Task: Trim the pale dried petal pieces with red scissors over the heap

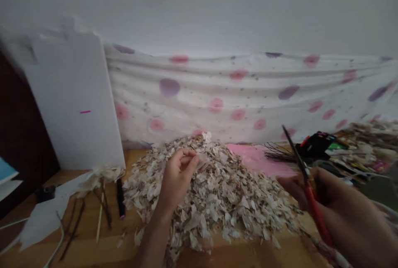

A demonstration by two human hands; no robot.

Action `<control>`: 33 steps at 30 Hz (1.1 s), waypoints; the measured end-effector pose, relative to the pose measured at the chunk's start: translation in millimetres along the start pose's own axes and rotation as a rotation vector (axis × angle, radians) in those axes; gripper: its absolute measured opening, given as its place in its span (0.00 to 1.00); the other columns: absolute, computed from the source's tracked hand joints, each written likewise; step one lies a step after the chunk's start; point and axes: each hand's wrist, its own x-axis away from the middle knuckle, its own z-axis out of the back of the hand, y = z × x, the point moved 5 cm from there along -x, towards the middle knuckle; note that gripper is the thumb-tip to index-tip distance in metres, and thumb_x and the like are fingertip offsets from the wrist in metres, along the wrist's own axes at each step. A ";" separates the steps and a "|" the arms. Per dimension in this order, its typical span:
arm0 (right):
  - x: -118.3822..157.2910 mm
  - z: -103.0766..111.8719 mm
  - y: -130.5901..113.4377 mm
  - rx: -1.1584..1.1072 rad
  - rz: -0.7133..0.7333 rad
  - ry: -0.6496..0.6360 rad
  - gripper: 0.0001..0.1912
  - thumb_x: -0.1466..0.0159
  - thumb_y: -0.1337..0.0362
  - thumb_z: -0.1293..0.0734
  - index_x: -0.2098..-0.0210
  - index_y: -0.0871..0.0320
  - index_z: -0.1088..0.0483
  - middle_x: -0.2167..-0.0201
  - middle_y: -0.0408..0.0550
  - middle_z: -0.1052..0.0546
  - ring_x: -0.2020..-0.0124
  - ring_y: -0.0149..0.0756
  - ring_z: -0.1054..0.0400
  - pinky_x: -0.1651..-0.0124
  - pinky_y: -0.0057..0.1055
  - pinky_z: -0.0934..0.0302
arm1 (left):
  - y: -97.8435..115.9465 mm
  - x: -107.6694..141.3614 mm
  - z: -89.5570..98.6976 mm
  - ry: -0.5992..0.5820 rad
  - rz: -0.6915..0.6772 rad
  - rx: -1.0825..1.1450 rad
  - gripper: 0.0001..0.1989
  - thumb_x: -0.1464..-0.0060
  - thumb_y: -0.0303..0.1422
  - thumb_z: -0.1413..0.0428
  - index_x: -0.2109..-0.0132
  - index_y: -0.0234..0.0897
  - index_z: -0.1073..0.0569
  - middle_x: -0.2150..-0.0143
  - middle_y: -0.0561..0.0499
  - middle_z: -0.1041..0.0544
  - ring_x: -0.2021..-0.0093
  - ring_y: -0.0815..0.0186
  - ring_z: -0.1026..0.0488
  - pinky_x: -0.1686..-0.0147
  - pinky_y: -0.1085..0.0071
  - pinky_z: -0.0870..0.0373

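Observation:
A large heap of pale, dry petal-like flakes [230, 201] covers the middle of the wooden table. Over the heap, my left hand [180, 172] pinches a thin, translucent pale flake [203, 161] between thumb and fingers. At the right, my right hand [338, 210] is wrapped round scissors with red handles [315, 214]. Their dark blades [294, 148] point up and to the left, away from the flakes. The palm and lower fingers of my right hand are partly hidden.
A white board [74, 102] stands at the left, near twigs [73, 228] and a black marker [120, 199]. Behind the heap hangs a dotted cloth [199, 90]. Pink paper [261, 160], dark twigs [280, 154] and a black pouch [315, 146] lie right.

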 end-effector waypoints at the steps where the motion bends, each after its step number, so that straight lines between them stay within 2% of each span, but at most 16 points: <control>1: -0.1 -8.2 -9.0 -0.154 -0.010 0.035 0.23 0.45 0.41 0.29 0.70 0.55 0.33 0.78 0.45 0.27 0.79 0.35 0.35 0.80 0.27 0.40 | 2.7 2.1 2.2 -0.026 0.022 0.054 0.07 0.44 0.36 0.41 0.63 0.38 0.29 0.71 0.53 0.20 0.67 0.67 0.22 0.66 0.76 0.31; 3: 1.0 -32.8 -31.4 -0.439 -0.006 -0.017 0.23 0.47 0.45 0.25 0.70 0.56 0.33 0.69 0.50 0.22 0.76 0.35 0.32 0.77 0.27 0.37 | 10.7 5.9 5.4 -0.060 0.026 0.119 0.07 0.44 0.36 0.41 0.63 0.37 0.29 0.70 0.53 0.20 0.67 0.67 0.22 0.65 0.76 0.30; 5: 2.7 -54.4 -50.6 -0.599 -0.032 -0.009 0.21 0.48 0.51 0.22 0.70 0.57 0.34 0.59 0.52 0.22 0.69 0.36 0.29 0.69 0.27 0.33 | 18.7 9.2 7.8 -0.071 0.013 0.149 0.07 0.44 0.35 0.41 0.64 0.37 0.29 0.70 0.53 0.20 0.67 0.68 0.23 0.65 0.76 0.30; 6: 3.4 -65.2 -59.5 -0.681 -0.027 -0.034 0.22 0.49 0.53 0.21 0.68 0.57 0.34 0.57 0.52 0.22 0.70 0.33 0.31 0.69 0.27 0.34 | 21.7 10.6 8.2 -0.081 0.014 0.166 0.07 0.44 0.35 0.40 0.64 0.37 0.29 0.70 0.53 0.20 0.68 0.68 0.23 0.65 0.77 0.30; 7: 3.8 -75.3 -67.6 -0.745 -0.002 -0.070 0.23 0.50 0.55 0.20 0.69 0.57 0.35 0.57 0.51 0.22 0.73 0.30 0.33 0.71 0.25 0.36 | 23.7 11.9 7.8 -0.101 0.020 0.184 0.07 0.44 0.35 0.40 0.64 0.37 0.29 0.71 0.53 0.20 0.68 0.68 0.23 0.65 0.76 0.30; 9: 4.5 -92.9 -76.6 -0.808 -0.001 -0.146 0.23 0.50 0.55 0.20 0.66 0.57 0.34 0.67 0.46 0.24 0.78 0.26 0.39 0.76 0.23 0.41 | 25.2 13.7 5.0 -0.168 0.042 0.218 0.07 0.44 0.35 0.40 0.65 0.37 0.30 0.71 0.53 0.20 0.68 0.68 0.23 0.65 0.76 0.30; 10: 5.0 -100.5 -78.5 -0.819 -0.013 -0.188 0.23 0.50 0.55 0.20 0.65 0.57 0.34 0.74 0.42 0.27 0.79 0.27 0.40 0.77 0.22 0.43 | 25.1 14.1 3.5 -0.197 0.049 0.224 0.07 0.44 0.35 0.40 0.65 0.37 0.29 0.71 0.53 0.21 0.68 0.68 0.23 0.66 0.76 0.30; 12: 5.5 -109.6 -78.6 -0.812 -0.037 -0.215 0.24 0.51 0.54 0.20 0.68 0.57 0.35 0.77 0.39 0.30 0.79 0.27 0.39 0.77 0.22 0.42 | 23.8 13.9 1.2 -0.233 0.048 0.211 0.06 0.44 0.34 0.40 0.65 0.37 0.29 0.71 0.53 0.21 0.69 0.68 0.24 0.67 0.77 0.31; 16: 0.7 -111.2 -72.0 -0.768 -0.042 -0.186 0.28 0.53 0.52 0.20 0.75 0.57 0.41 0.72 0.44 0.26 0.79 0.27 0.39 0.80 0.22 0.43 | 19.7 11.0 2.7 -0.210 -0.002 0.134 0.06 0.43 0.35 0.41 0.64 0.37 0.28 0.70 0.52 0.21 0.68 0.67 0.24 0.67 0.76 0.30; 20: -15.9 -102.8 -54.1 -0.709 -0.079 -0.146 0.26 0.56 0.55 0.18 0.76 0.58 0.38 0.76 0.42 0.27 0.79 0.28 0.40 0.79 0.22 0.46 | 15.7 8.2 9.2 -0.143 -0.064 0.054 0.06 0.41 0.36 0.43 0.62 0.37 0.28 0.66 0.50 0.21 0.65 0.64 0.22 0.63 0.71 0.27; 24: -26.0 -89.9 -40.8 -0.708 -0.142 -0.051 0.25 0.54 0.56 0.19 0.74 0.59 0.37 0.71 0.45 0.24 0.79 0.26 0.40 0.78 0.22 0.44 | 17.5 6.5 10.9 -0.109 -0.126 -0.055 0.05 0.43 0.34 0.42 0.64 0.37 0.25 0.68 0.50 0.20 0.65 0.63 0.21 0.64 0.72 0.27; 26: -21.9 -85.9 -44.2 -0.746 -0.153 -0.051 0.26 0.51 0.53 0.21 0.74 0.58 0.41 0.66 0.47 0.22 0.83 0.22 0.45 0.82 0.21 0.49 | 20.2 7.4 8.4 -0.112 -0.143 -0.095 0.04 0.44 0.32 0.42 0.65 0.38 0.23 0.68 0.51 0.19 0.66 0.64 0.21 0.64 0.72 0.27; 28: -13.6 -84.5 -53.0 -0.781 -0.146 -0.077 0.27 0.49 0.52 0.22 0.74 0.57 0.44 0.64 0.47 0.22 0.85 0.19 0.49 0.84 0.21 0.52 | 23.6 9.9 4.0 -0.135 -0.161 -0.139 0.03 0.44 0.31 0.41 0.65 0.39 0.22 0.67 0.51 0.18 0.66 0.65 0.22 0.63 0.73 0.28; 33: 2.8 -92.8 -72.2 -0.793 -0.130 -0.212 0.23 0.50 0.58 0.22 0.74 0.58 0.40 0.72 0.44 0.25 0.82 0.23 0.41 0.80 0.20 0.46 | 30.8 18.1 -4.9 -0.193 -0.193 -0.207 0.03 0.44 0.31 0.40 0.65 0.39 0.21 0.65 0.51 0.18 0.64 0.65 0.22 0.61 0.73 0.28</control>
